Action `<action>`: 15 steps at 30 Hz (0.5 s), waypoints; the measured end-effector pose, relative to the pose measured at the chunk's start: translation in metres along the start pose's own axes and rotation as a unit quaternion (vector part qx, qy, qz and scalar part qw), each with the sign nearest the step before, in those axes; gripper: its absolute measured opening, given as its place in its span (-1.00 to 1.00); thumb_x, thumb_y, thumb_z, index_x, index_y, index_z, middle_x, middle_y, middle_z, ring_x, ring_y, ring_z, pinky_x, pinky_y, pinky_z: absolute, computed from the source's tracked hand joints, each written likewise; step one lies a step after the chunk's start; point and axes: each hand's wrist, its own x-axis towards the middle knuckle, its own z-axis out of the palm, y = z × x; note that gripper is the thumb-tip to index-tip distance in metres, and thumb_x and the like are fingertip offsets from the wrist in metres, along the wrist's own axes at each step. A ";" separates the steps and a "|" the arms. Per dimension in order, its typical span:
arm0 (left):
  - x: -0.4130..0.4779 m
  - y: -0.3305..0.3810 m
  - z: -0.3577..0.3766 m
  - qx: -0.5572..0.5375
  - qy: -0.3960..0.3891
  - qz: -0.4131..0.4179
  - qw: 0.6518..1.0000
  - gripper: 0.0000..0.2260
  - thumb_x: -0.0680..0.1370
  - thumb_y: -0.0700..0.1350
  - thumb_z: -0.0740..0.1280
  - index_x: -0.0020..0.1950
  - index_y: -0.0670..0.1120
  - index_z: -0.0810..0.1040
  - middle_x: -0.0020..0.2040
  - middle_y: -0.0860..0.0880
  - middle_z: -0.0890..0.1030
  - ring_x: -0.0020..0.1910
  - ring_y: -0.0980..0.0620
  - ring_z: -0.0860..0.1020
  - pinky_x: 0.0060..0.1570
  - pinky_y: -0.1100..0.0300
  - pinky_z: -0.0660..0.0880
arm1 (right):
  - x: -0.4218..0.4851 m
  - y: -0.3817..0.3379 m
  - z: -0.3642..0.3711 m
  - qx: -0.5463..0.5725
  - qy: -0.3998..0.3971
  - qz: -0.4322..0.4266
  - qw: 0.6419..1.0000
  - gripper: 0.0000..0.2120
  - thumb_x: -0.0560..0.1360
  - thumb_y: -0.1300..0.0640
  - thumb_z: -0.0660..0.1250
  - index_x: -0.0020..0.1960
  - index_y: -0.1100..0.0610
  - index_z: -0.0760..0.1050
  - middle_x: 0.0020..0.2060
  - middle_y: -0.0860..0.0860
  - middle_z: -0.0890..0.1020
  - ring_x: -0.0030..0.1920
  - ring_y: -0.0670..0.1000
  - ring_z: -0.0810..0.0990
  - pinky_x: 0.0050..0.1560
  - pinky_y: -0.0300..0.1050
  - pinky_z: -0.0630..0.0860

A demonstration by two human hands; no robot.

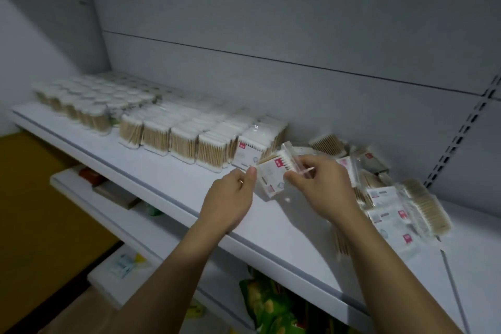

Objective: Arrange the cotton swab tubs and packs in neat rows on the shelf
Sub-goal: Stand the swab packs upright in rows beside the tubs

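Right grip (322,190) and left grip (233,198) pinch a clear-wrapped pack (269,182): white label, pink tag, wooden sticks.

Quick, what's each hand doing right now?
Left hand: fingers curled beside the swab pack; grip cannot be told.
Right hand: closed, pinching the swab pack.

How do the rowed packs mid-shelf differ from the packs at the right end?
The rowed packs stand upright; the right-end packs lie flat or tilted. The rowed packs sit in straight lines; the right-end packs overlap in a heap. Both hold wooden-stick swabs on one shelf.
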 end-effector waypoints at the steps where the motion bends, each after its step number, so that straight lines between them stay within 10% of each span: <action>1: 0.004 -0.008 -0.006 0.054 0.024 -0.013 0.998 -0.64 0.63 0.21 0.05 0.01 -0.01 0.50 -0.15 0.05 0.60 -0.20 0.13 0.52 -0.23 0.21 0.45 | 0.005 -0.002 0.003 -0.025 0.005 -0.003 1.000 -0.80 0.41 0.05 0.44 0.03 0.00 0.65 -0.12 -0.03 0.67 -0.17 0.00 0.59 -0.11 -0.06 0.52; 9: 0.039 -0.054 -0.034 0.208 0.088 0.055 0.973 -0.74 0.58 0.05 0.23 0.20 -0.03 0.49 0.10 0.01 0.54 0.08 0.03 0.46 0.03 0.12 0.47 | 0.057 -0.035 0.051 -0.146 0.011 -0.019 0.989 -0.75 0.48 0.02 0.39 0.14 0.02 0.59 0.07 0.00 0.61 0.07 0.09 0.57 -0.05 -0.12 0.40; 15: 0.059 -0.062 -0.035 0.195 0.086 0.165 0.963 -0.82 0.55 -0.04 0.28 0.08 -0.08 0.56 -0.05 -0.01 0.59 -0.08 -0.01 0.53 -0.09 0.11 0.46 | 0.077 -0.044 0.086 -0.207 0.042 -0.019 0.977 -0.77 0.54 0.02 0.30 0.16 -0.01 0.60 0.06 0.04 0.53 0.02 0.10 0.56 -0.09 -0.10 0.41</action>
